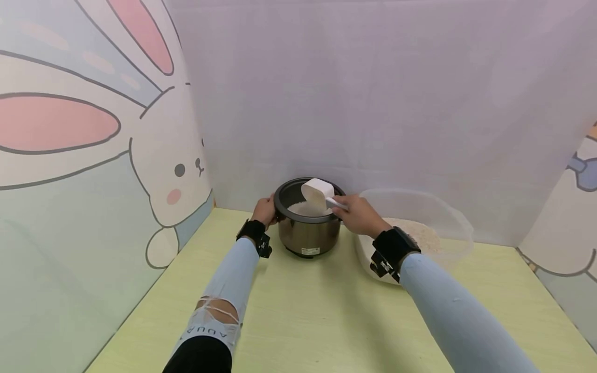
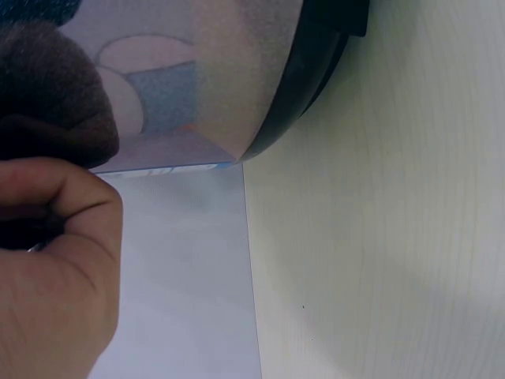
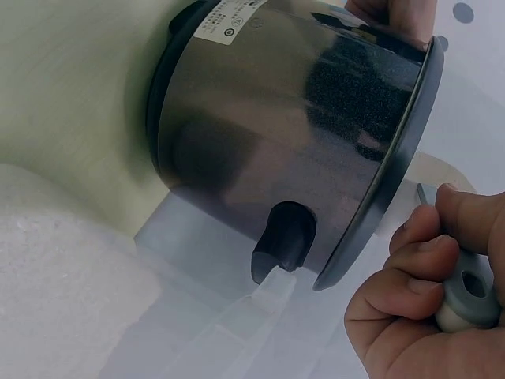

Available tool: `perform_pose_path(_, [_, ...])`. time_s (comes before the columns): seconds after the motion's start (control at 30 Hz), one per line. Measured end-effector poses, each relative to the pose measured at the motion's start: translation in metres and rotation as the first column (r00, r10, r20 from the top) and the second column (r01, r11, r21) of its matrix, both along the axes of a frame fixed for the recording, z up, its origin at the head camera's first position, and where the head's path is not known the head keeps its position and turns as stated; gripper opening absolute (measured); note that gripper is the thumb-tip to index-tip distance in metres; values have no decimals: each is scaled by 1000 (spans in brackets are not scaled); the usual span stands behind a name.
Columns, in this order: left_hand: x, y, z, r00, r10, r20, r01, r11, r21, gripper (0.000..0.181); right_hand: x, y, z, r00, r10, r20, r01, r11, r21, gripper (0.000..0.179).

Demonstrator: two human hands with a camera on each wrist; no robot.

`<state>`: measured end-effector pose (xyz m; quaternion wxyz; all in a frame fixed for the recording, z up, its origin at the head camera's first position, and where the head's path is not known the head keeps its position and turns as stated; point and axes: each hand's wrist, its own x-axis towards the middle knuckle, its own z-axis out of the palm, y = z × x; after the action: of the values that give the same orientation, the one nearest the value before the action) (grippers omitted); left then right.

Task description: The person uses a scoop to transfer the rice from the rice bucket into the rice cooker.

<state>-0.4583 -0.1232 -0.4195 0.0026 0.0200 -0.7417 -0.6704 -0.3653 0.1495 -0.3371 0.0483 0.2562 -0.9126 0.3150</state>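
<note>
A rice cooker (image 1: 308,235) with a shiny metallic body and dark rim stands upright on the table, white rice (image 1: 302,209) inside it. My left hand (image 1: 265,211) grips its left side near the rim; in the left wrist view the curled fingers (image 2: 67,292) lie against the reflective wall, and what they enclose is mostly hidden. With my right hand (image 1: 360,213) I hold a white scoop (image 1: 318,192) by its grey handle (image 3: 469,292). The scoop is tilted over the cooker's opening. Rice or powder inside the scoop cannot be made out.
Right of the cooker sits a translucent plastic bin (image 1: 459,223) holding more rice (image 1: 422,234); its rim (image 3: 272,292) reaches close to the cooker's black side handle (image 3: 286,233). A pale curtain (image 1: 364,103) hangs behind the yellowish table (image 1: 298,321). Rabbit-printed panels (image 1: 70,233) flank both sides.
</note>
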Motion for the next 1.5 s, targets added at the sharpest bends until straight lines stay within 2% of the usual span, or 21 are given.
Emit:
perform_pose_path(0.23, [4, -1, 1, 1000, -3, -2, 3, 999, 33, 49, 0, 0, -5, 999, 1, -36, 0, 1000, 29, 39])
perform_pose_path(0.43, [3, 1, 1, 1000, -4, 7, 3, 1000, 27, 48, 3, 4, -7, 995, -8, -96, 11, 999, 37, 41])
perform_pose_path(0.77, [7, 1, 6, 1000, -23, 13, 23, 999, 42, 48, 7, 9, -10, 992, -4, -128, 16, 996, 90, 42])
perform_pose_path(0.97, [5, -2, 5, 999, -34, 7, 34, 999, 11, 49, 4, 18, -7, 988, -28, -149, 46, 992, 119, 43])
perform_pose_path(1.27, [-2, -2, -1, 1000, -28, 1, 28, 999, -24, 49, 0, 56, -4, 979, -99, -178, 112, 992, 65, 40])
perform_pose_path(1.5, [-4, -3, -1, 999, -42, 5, 42, 999, -20, 47, 1, 94, -5, 977, -160, -143, 170, 983, 63, 39])
